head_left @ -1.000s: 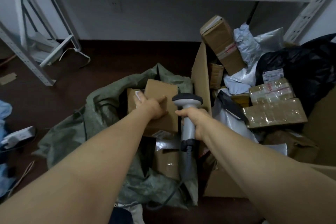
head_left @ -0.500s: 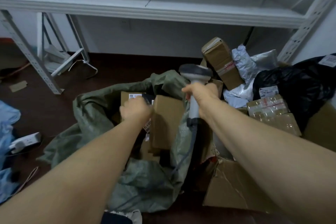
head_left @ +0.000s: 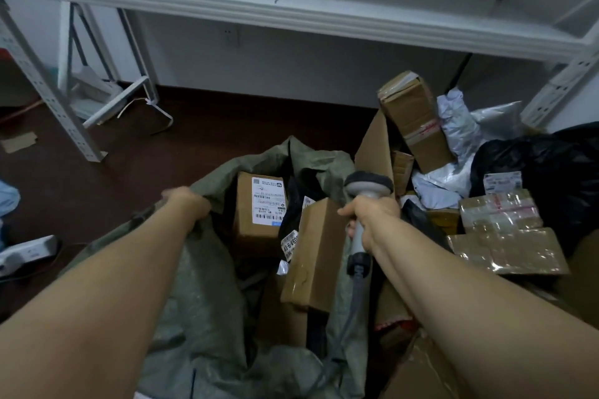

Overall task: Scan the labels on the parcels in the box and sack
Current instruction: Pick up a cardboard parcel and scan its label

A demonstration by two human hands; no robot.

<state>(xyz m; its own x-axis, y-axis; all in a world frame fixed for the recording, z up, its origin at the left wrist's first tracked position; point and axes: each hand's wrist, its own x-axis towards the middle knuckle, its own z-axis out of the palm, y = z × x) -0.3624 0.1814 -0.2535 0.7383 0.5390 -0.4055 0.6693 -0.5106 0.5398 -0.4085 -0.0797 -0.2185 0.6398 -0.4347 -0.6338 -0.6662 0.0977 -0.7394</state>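
The right hand (head_left: 368,214) grips the scanner (head_left: 366,191) over the sack (head_left: 201,285); the left hand (head_left: 188,204) clutches the sack's rim. Inside, a plain parcel (head_left: 311,253) leans beside a labelled parcel (head_left: 259,210). Further right, the box (head_left: 372,152) holds more parcels under a shelf (head_left: 291,10)

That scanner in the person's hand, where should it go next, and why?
Probably a small tilt of the scanner left and down toward the white label on the box in the sack. That label faces up in plain sight, the left hand holds the sack's rim open, and the right hand grips the scanner beside it.
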